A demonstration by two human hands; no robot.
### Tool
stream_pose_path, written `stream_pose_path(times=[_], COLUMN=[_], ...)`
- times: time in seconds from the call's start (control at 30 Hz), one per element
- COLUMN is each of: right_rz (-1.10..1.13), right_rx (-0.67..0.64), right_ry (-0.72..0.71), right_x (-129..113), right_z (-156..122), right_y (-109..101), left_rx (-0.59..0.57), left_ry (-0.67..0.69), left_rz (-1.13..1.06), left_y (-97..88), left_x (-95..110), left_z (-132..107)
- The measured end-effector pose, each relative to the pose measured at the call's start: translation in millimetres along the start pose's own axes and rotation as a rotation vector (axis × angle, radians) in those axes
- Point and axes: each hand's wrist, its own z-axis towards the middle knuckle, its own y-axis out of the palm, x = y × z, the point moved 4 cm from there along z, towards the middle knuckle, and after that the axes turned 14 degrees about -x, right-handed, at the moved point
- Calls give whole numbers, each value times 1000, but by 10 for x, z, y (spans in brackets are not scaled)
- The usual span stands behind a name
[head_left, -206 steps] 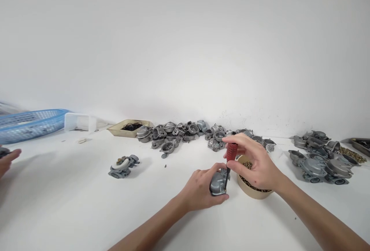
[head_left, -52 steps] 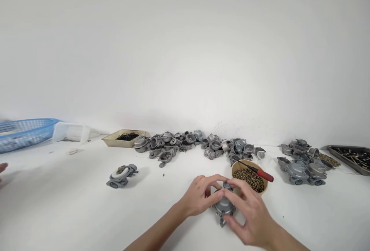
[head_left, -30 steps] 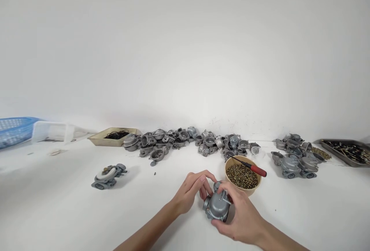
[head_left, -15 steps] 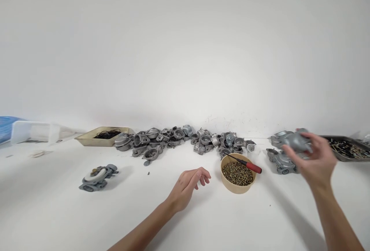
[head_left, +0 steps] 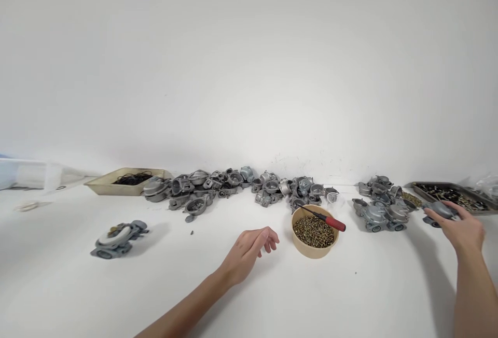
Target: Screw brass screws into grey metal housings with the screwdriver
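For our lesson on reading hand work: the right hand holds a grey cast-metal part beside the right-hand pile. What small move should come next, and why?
Probably let it go: the right hand holds the grey cast-metal part at the white table, beside the pile of similar grey parts, and the left hand lies open, empty.

A bowl [head_left: 299, 242] sits mid-table [head_left: 155, 286], with a screwdriver [head_left: 324, 219] across its rim. Behind it a long heap [head_left: 218, 193] runs along the back edge, a shallow tray [head_left: 101, 186] at its left end. A lone casting [head_left: 116, 234] lies toward the left edge. Right of the bowl come a smaller heap [head_left: 379, 208], then a held casting [head_left: 439, 209] under the right hand [head_left: 462, 229], with a second tray [head_left: 451, 193] behind.
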Motion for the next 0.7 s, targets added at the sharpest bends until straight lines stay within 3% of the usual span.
stream_pose_path(times=[0.1, 0.27, 0.7], right_rz=[1, 22, 0], right_rx=[-46, -87, -246], right_ry=[96, 113, 20], right_x=[95, 209, 196], right_z=[5, -3, 24], right_y=[157, 271, 488], left_rx=[-8, -45, -85], left_ry=[-7, -4, -1], left_rz=[-2, 25, 222], left_y=[6, 3, -5], left_x=[-2, -1, 4], left_z=[-3, -19, -18])
